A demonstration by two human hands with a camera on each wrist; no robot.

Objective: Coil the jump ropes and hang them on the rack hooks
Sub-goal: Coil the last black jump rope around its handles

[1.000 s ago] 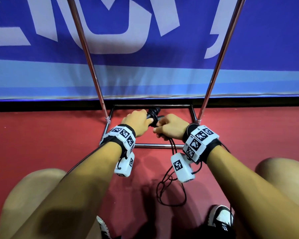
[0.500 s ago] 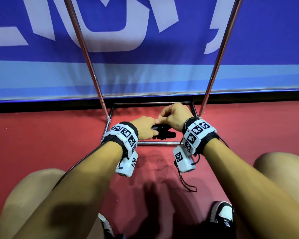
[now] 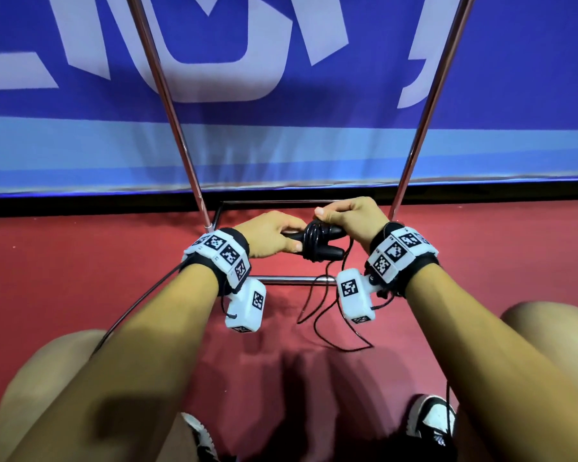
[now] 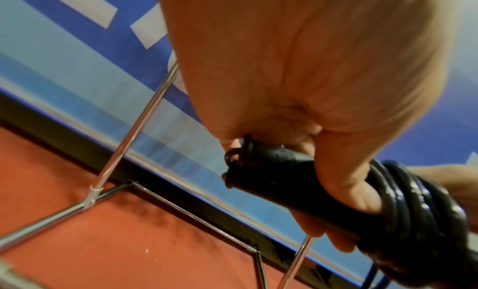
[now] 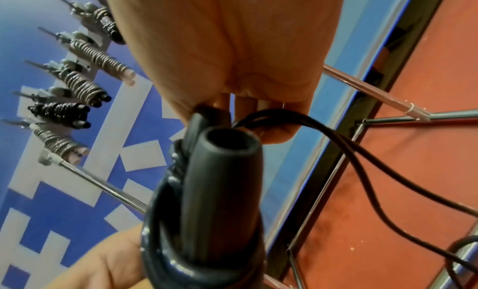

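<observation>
A black jump rope [image 3: 317,243] has its two handles laid side by side, with several turns of cord wound around their middle. My left hand [image 3: 274,233] grips the handles' left ends [image 4: 274,170]. My right hand [image 3: 347,216] holds the cord [image 5: 282,114] just above the handles' right ends [image 5: 227,142]. The loose cord [image 3: 321,315] hangs down to the red floor in loops. The chrome rack [image 3: 177,128] stands right behind my hands. In the right wrist view, several coiled ropes [image 5: 80,86] hang on its hooks higher up.
The rack's base frame [image 3: 294,280] lies on the red floor [image 3: 80,278] under my hands. A blue banner wall [image 3: 281,78] stands close behind. My knees [image 3: 47,378] and shoes [image 3: 431,418] are at the bottom of the head view.
The handles have turned from upright to lying crosswise between my hands. My right hand has circled around them with the cord, and the slack on the floor has shifted.
</observation>
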